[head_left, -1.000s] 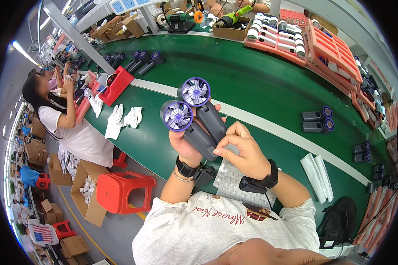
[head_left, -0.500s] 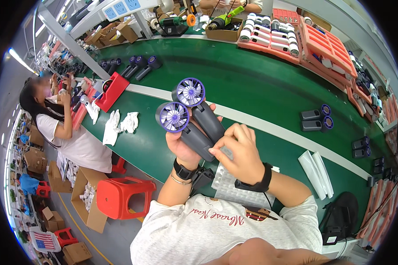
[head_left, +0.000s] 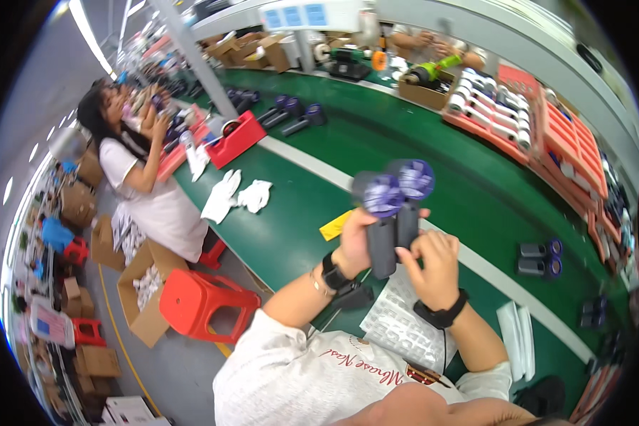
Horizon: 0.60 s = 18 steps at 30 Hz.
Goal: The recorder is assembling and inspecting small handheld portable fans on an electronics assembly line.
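Observation:
Two dark grey handheld fans with purple-rimmed heads, a nearer-left fan and a farther-right fan, stand side by side above the green bench, blurred by motion. My left hand is wrapped round both handles, its fingertips showing past the right one. My right hand has its fingers curled and its thumb against the lower handle of the right fan. Below the hands lies a silvery-white sheet of small pieces. A black object sits beside my left wrist. Beyond that wrist rests a yellow card.
White gloves and a red bin are to the left, near a seated co-worker. More fans stand at right. White wrapped packs lie nearer. Coral trays fill the far right. A red stool stands beside the bench.
The view has turned, so the scene sits farther right and lower. The fans have swung more upright in my left hand. A yellow card now shows beside it.

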Tool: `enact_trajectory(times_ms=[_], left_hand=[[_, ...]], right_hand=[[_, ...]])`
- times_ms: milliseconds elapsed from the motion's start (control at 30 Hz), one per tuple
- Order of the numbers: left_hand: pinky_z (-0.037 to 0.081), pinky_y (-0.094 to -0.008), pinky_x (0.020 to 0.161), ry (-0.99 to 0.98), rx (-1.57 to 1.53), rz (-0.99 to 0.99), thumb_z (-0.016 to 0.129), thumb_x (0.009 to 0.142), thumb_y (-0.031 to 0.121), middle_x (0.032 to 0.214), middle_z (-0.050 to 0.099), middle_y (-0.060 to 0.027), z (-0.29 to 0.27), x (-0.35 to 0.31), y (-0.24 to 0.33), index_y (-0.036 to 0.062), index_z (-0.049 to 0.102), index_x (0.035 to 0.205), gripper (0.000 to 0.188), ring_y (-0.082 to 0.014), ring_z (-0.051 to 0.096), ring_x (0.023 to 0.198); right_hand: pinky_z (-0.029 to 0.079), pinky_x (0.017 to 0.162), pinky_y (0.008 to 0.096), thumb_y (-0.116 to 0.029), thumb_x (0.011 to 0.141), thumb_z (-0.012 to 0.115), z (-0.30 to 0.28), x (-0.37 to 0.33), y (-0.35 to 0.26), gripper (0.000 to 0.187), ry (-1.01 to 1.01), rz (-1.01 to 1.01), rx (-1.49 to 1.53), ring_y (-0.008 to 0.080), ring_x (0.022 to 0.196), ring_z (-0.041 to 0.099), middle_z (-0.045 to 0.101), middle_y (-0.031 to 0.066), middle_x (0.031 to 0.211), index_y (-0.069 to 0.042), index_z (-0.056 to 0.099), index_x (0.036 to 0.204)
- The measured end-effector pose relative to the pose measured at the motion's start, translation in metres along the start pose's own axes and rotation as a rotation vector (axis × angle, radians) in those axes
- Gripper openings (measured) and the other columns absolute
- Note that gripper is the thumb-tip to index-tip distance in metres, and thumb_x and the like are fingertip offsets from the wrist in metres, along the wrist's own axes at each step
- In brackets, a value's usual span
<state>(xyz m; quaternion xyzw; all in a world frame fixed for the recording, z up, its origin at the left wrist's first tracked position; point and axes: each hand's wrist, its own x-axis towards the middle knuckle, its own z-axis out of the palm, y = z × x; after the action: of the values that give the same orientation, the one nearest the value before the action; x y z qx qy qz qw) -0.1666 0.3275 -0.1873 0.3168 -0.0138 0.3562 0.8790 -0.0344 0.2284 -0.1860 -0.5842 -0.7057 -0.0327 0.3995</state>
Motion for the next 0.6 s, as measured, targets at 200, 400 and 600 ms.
enact_trajectory(times_ms=[200, 400, 600], left_hand=[[0.044, -0.0394, 0.088, -0.186, 1.104, -0.082, 0.059, 0.072, 0.025, 0.12, 0.05, -0.0161, -0.056, 0.08, 0.023, 0.0067, 0.054, 0.118, 0.05, -0.0284, 0.054, 0.101], [0.037, -0.0394, 0.097, -0.402, 2.214, 0.116, 0.066, 0.071, 0.026, 0.133, 0.041, -0.0159, -0.092, 0.141, 0.003, 0.0091, 0.056, 0.116, 0.049, -0.0309, 0.045, 0.117], [0.032, -0.0404, 0.103, -0.413, 2.106, 0.124, 0.071, 0.07, 0.027, 0.131, 0.042, -0.0171, -0.119, 0.142, -0.015, 0.0097, 0.055, 0.117, 0.052, -0.0348, 0.042, 0.12]], right_hand=[[0.038, 0.058, 0.0355, -0.027, 0.075, 0.072, -0.017, -0.018, 0.028, 0.032, -0.405, 0.192, 0.064, 0.0268, 0.056, 0.051, 0.052, 0.0068, 0.064, -0.005, 0.048, 0.075], [0.043, 0.054, 0.0361, -0.034, 0.069, 0.077, 0.001, -0.05, 0.032, 0.046, -0.533, 0.242, -0.133, 0.0267, 0.06, 0.058, 0.055, 0.009, 0.064, -0.005, 0.046, 0.087], [0.044, 0.054, 0.0332, -0.034, 0.067, 0.079, 0.006, -0.06, 0.038, 0.053, -0.602, 0.415, 0.023, 0.0234, 0.059, 0.057, 0.057, 0.0088, 0.067, -0.006, 0.042, 0.094]])
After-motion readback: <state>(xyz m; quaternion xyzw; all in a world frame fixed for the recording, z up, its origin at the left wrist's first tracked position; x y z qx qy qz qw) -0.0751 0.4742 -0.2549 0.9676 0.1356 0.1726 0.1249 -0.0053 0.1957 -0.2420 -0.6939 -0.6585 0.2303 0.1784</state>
